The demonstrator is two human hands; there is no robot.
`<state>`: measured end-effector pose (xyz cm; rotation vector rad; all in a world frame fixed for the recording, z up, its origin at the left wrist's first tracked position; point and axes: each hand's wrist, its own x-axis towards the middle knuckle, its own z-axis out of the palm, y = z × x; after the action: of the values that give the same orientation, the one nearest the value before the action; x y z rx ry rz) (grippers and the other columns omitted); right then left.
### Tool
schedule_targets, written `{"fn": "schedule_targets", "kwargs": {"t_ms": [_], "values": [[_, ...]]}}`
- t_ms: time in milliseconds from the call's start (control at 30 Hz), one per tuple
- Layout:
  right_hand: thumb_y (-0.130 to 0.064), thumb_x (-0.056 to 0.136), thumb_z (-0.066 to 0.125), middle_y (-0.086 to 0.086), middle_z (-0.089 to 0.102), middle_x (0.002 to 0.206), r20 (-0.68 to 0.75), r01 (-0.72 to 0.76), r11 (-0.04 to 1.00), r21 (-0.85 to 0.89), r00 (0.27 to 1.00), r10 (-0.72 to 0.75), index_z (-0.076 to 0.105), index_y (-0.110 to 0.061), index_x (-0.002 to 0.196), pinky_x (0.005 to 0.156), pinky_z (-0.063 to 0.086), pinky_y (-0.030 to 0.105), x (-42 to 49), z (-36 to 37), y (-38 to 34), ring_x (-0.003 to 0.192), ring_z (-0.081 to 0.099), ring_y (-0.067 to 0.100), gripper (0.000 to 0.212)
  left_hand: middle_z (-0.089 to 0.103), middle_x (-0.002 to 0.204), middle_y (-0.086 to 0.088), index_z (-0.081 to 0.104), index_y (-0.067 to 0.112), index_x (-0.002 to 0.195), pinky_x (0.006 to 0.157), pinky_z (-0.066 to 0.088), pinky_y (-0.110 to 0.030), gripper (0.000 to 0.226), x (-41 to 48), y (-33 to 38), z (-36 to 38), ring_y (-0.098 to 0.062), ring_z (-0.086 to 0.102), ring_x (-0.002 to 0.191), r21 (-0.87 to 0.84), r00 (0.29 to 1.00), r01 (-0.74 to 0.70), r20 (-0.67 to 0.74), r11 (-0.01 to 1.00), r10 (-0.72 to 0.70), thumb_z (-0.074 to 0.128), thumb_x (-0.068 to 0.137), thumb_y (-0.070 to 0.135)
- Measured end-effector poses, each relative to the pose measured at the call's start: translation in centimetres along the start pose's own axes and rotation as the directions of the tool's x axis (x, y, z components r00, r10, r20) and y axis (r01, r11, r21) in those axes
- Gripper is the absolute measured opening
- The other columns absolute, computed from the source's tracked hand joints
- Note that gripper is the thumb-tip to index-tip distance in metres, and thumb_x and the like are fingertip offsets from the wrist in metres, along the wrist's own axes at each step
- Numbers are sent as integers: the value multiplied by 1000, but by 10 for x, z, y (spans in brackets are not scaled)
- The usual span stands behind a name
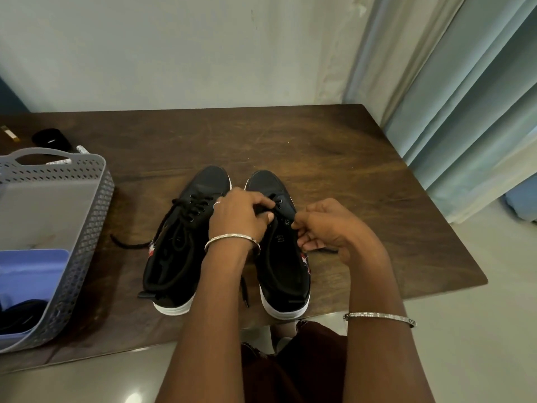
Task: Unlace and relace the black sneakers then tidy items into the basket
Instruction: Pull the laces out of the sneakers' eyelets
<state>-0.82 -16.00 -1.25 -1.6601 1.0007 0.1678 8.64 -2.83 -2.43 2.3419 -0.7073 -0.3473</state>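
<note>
Your two black sneakers sit side by side mid-desk (pixel 319 146), toes away from you. The left sneaker (pixel 177 245) is laced. Your left hand (pixel 238 216) pinches the lace (pixel 327 250) at the eyelets of the right sneaker (pixel 286 271), and your right hand (pixel 331 228) curls round the same lace. To the left, the grey basket (pixel 87 228) holds a blue lid-like piece (pixel 32 271) and something black (pixel 20 315).

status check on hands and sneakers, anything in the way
Left hand and right hand both pinch the lace on the right-side sneaker, mostly unlaced. Other sneaker laced, untied. Basket off left, nothing blocking.
</note>
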Motion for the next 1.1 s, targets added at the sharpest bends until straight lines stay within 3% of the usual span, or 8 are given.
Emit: {"fn": "schedule_targets", "kwargs": {"t_ms": [167,267,367,533,667,767,1000,1100], "values": [[-6,93,60,6,63,65,26,4,999,35,1000,-5,67,-9,77,57,52,27,-2,1,0,55,60,15,18,72,96,2,70,31,78,87,51,-40,14,-5,10,5,-25,62,103,155,995,69,-83,985,-57,73,88,22],[-7,93,60,7,63,66,17,-3,999,47,1000,2,67,-9,78,59,53,28,-3,1,0,55,60,15,18,68,90,4,60,26,70,84,48,-33,26,-1,8,4,-23,61,89,-87,967,235,-80,968,-242,59,93,13],[-7,95,58,7,62,68,26,-15,996,82,1000,13,67,-8,79,58,53,26,-7,-1,-1,55,60,14,18,70,69,-1,63,13,80,72,54,-30,26,5,2,-2,-19,62,58,-621,862,401,7,673,-507,46,98,7],[-5,96,58,8,62,68,44,-27,993,114,999,23,66,-7,81,52,53,22,-12,-6,-2,52,60,13,17,67,52,4,54,11,82,39,45,-21,30,12,-14,-19,-8,56,34,-827,717,433,74,360,-693,32,103,13],[-5,95,59,7,62,68,42,-21,994,111,999,17,67,-7,81,52,53,22,-10,-4,-2,53,60,13,16,73,98,-6,61,18,95,86,54,-41,17,-1,-11,-19,-31,70,88,-554,765,400,-237,730,-599,51,87,28],[-6,93,62,7,65,70,51,2,996,93,999,-7,69,-9,79,55,53,23,-7,-3,1,54,60,12,16,56,127,-8,57,17,119,83,37,-34,25,-15,0,-16,-31,58,111,-188,851,331,-365,925,-378,63,95,23],[-17,94,70,-2,72,80,-187,308,950,50,937,-294,71,-19,92,62,51,23,6,8,-5,65,64,6,3,62,85,6,60,26,94,80,53,-34,41,-12,3,-5,-18,63,85,-70,941,219,279,973,-192,83,72,52],[-17,92,72,-6,70,73,-265,383,917,-107,878,-398,70,-25,85,72,58,30,14,22,-11,68,68,7,11,67,94,3,58,28,99,85,55,-38,34,-11,1,-3,-23,67,87,-1,962,211,178,977,-207,79,76,41]]}}
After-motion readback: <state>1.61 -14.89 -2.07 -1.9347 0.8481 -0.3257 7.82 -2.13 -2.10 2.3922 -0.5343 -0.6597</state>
